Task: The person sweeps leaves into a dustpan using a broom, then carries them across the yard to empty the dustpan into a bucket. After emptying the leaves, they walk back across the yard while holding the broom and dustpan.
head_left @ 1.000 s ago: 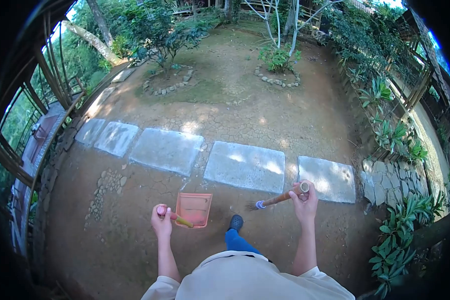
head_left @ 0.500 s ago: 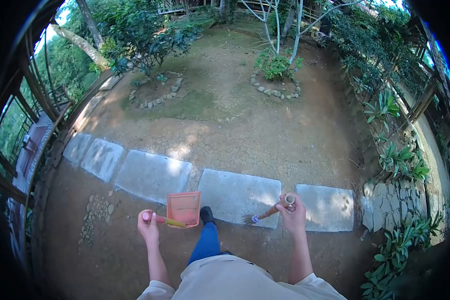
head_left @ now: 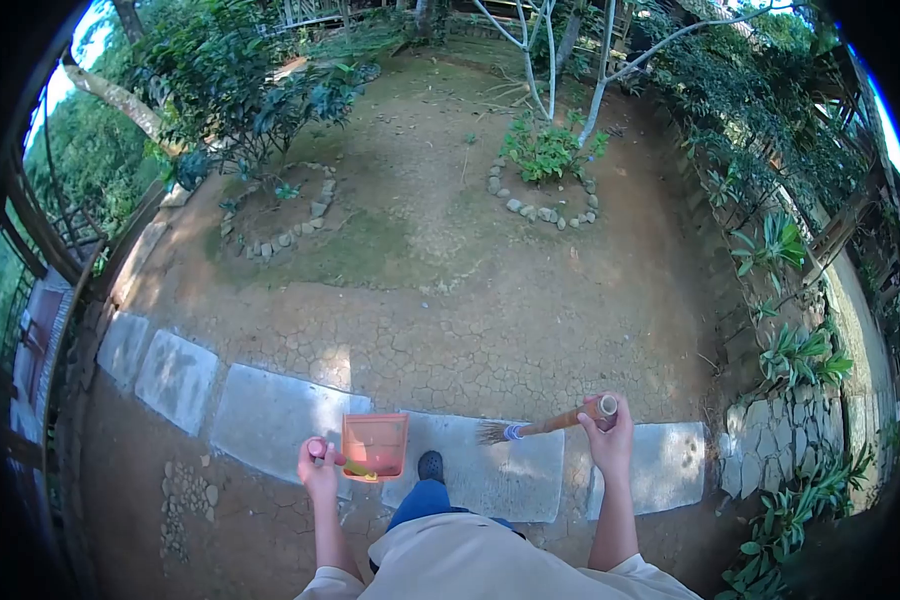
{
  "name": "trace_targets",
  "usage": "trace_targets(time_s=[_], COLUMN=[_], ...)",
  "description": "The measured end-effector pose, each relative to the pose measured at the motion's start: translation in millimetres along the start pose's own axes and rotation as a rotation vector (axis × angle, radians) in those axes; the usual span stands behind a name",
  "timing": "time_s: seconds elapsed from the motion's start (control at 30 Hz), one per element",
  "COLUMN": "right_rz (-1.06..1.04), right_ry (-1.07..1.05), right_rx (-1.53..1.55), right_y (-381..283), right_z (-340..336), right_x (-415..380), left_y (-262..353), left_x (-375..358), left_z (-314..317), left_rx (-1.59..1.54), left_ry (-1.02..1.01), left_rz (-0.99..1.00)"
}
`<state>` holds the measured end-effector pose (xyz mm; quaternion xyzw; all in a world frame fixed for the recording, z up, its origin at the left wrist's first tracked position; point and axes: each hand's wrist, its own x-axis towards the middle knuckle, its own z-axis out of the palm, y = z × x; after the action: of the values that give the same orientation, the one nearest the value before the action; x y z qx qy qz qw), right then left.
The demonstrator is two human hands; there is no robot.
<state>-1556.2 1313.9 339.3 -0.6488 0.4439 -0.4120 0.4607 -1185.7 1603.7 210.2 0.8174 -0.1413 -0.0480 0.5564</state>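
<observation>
My left hand (head_left: pixel 317 472) is closed round the pink-ended handle of an orange dustpan (head_left: pixel 375 440). The pan hangs to the right of that hand, its tray overlapping the stone slabs in this view. In my right hand (head_left: pixel 610 440) is a broom (head_left: pixel 545 424), gripped near the top end of its wooden handle. Its bristles, bound with a blue and white band, point left over a grey slab (head_left: pixel 500 470). My dark shoe (head_left: pixel 430 466) stands on the same slab, between dustpan and broom.
A row of slabs (head_left: pixel 270 410) crosses the dirt yard. Beyond are two planting beds ringed with stones (head_left: pixel 545 214). Pebbles (head_left: pixel 190 500) lie at the left. Plants and a flagstone edge (head_left: pixel 755 450) line the right side; a railing (head_left: pixel 45 330) runs along the left.
I have stepped forward, so the slabs sit nearer beneath me and my foot is on one. The broom has swung more level, its bristles further left. The dustpan stays in my left hand.
</observation>
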Motion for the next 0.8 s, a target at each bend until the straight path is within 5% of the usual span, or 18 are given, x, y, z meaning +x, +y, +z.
trace_targets(time_s=[0.3,0.8], right_rz=[-0.059,-0.055], right_ry=[0.156,-0.061], right_rx=[0.005,-0.049], right_y=[-22.0,54.3], right_z=[41.5,103.6], right_x=[142.2,467.1], left_y=[63.3,93.1], left_x=[137.9,332.2], left_z=[106.8,328.1], left_rx=[-0.057,-0.223], left_ry=[-0.113,0.043], left_rz=[0.126,0.033])
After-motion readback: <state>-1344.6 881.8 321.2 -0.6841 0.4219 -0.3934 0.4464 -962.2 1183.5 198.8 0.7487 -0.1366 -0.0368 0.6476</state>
